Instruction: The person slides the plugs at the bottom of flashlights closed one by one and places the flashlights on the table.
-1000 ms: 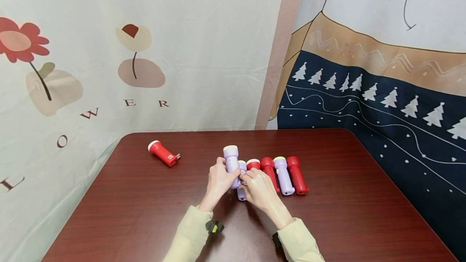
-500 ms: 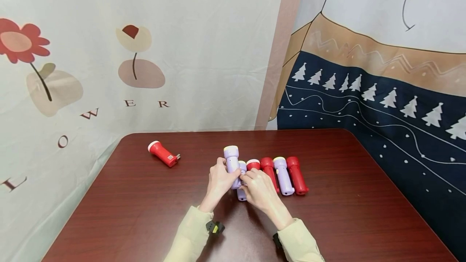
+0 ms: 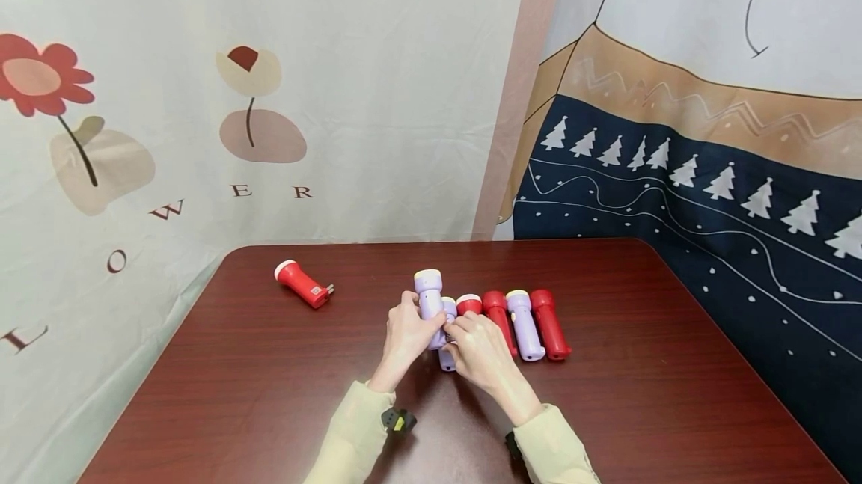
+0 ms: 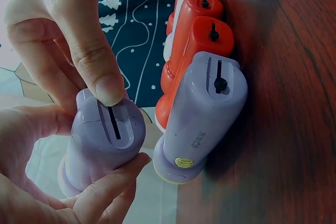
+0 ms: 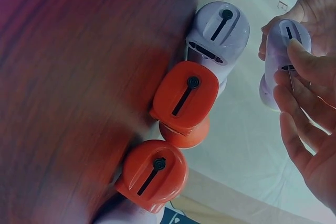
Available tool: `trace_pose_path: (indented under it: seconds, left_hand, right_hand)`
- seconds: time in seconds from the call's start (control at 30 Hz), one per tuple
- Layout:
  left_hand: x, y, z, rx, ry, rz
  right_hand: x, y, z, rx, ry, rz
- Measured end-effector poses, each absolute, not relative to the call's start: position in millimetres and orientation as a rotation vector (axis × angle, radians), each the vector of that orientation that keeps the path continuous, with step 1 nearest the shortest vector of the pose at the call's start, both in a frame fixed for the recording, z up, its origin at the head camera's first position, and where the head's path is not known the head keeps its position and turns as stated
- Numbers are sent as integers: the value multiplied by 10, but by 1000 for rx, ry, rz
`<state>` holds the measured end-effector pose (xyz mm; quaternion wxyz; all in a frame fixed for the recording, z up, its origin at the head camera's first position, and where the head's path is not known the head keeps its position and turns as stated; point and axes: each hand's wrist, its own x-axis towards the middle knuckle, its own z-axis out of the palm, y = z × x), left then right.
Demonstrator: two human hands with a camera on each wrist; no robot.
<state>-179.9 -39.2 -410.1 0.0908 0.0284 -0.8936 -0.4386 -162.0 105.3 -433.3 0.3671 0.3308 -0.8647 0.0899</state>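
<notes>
My left hand (image 3: 406, 328) grips a light purple flashlight (image 3: 429, 295) by its body, with the head pointing away from me. My right hand (image 3: 482, 345) is at its tail end. Seen from the right wrist, the right thumb (image 5: 310, 64) presses at the slot in the tail while fingers bend in from the side, and a thin metal prong (image 5: 291, 80) shows by them. The slot (image 4: 114, 123) is dark and straight in the left wrist view; the thumb covers one end. Just beside the held flashlight, another purple flashlight (image 4: 207, 108) lies on the table.
To the right, the row continues with a red flashlight with white rim (image 3: 469, 304), a red one (image 3: 494, 306), a purple one (image 3: 525, 328) and a red one (image 3: 551, 327). A lone red flashlight (image 3: 301, 284) with metal prongs lies far left on the brown table (image 3: 269, 387).
</notes>
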Motion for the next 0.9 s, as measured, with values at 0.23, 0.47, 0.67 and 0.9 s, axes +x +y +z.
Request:
trace_pose_path:
  seconds: [0.23, 0.47, 0.67, 0.9]
  left_hand:
    - [-1791, -396, -4090, 89, -2660, -1294]
    - [-1797, -384, -4088, 88, -2657, -1306]
    - [-1800, -385, -4099, 91, -2650, -1299]
    - [-1801, -392, -4104, 98, -2649, -1294]
  right_hand:
    - [-1622, 1050, -4332, 854, -2204, 235]
    - [-1623, 1050, -4333, 854, -2195, 236]
    - [-1617, 1047, -4333, 846, -2203, 228]
    - [-1610, 1045, -4339, 841, -2210, 217]
